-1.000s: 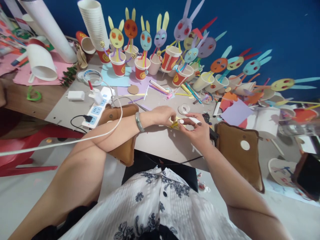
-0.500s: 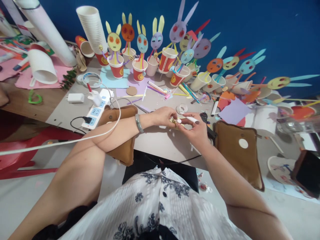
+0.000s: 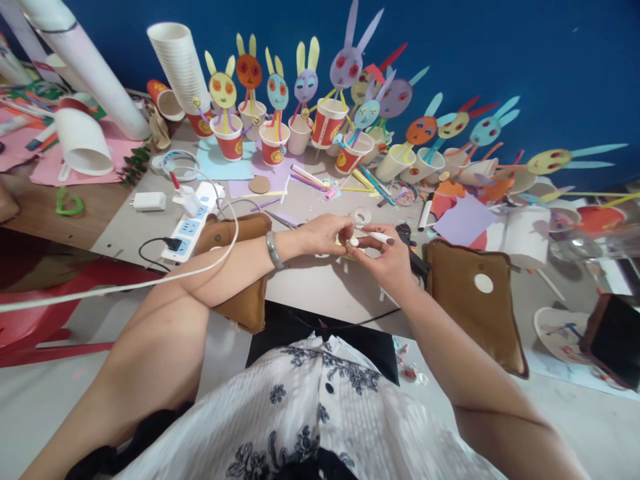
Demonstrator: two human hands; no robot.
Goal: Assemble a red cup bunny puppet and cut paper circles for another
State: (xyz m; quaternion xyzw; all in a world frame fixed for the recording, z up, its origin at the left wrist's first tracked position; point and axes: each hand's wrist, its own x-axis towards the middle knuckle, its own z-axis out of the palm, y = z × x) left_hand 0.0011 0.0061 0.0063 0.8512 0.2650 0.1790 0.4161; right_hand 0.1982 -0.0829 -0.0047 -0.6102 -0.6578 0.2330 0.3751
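Head view: cups (image 3: 229,147) hold rabbits (image 3: 223,91) on table (image 3: 305,288); blue wall (image 3: 465,47) behind; left hand (image 3: 326,235) pinches yellow piece (image 3: 346,251), right hand (image 3: 393,265) grips pen (image 3: 375,235)

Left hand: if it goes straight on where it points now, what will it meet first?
Probably the right hand; the white pen it holds is also close, and depth is unclear.
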